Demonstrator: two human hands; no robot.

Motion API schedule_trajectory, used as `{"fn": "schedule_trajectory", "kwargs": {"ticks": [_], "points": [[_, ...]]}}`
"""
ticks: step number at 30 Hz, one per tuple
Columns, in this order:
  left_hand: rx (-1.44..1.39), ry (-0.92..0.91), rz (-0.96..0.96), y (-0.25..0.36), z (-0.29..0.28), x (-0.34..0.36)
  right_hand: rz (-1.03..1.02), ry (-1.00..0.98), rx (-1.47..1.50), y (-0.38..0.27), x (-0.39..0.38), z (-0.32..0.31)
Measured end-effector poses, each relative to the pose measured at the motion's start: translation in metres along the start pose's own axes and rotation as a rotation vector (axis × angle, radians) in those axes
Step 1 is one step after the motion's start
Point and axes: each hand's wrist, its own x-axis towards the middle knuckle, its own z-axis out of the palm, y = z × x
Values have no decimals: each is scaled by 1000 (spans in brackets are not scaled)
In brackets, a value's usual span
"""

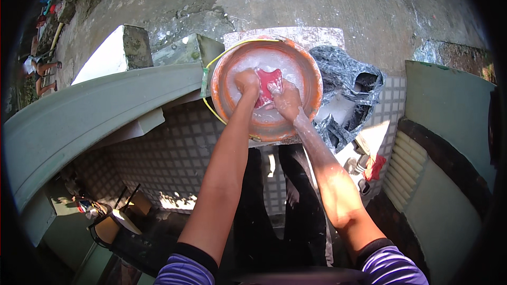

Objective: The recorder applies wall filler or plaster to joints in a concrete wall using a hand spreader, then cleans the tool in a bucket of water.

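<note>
A small wet red cloth is stretched between my two hands, just above the whitish, sudsy water in a round orange bucket. My left hand is closed on the cloth's left side, its fingers bent in a fist. On the other side my right hand grips the cloth, with suds on its skin and up the forearm. A yellow bucket handle with a green grip hangs over the bucket's left edge.
Right of the bucket lies a dark crumpled plastic bag, its mouth open. Footwear and a red cloth piece lie on the tiles lower right. A curved green wall flanks the left, another green wall the right. Far left, a person is visible.
</note>
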Motion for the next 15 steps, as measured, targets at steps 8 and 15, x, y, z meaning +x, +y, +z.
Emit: {"fn": "schedule_trajectory", "kwargs": {"ticks": [8,15], "points": [[-73,168,178,5,7,-49,-54,290,-365,7,23,0],[-474,-489,-222,-7,-10,-5,187,53,95,10,-9,-11]]}}
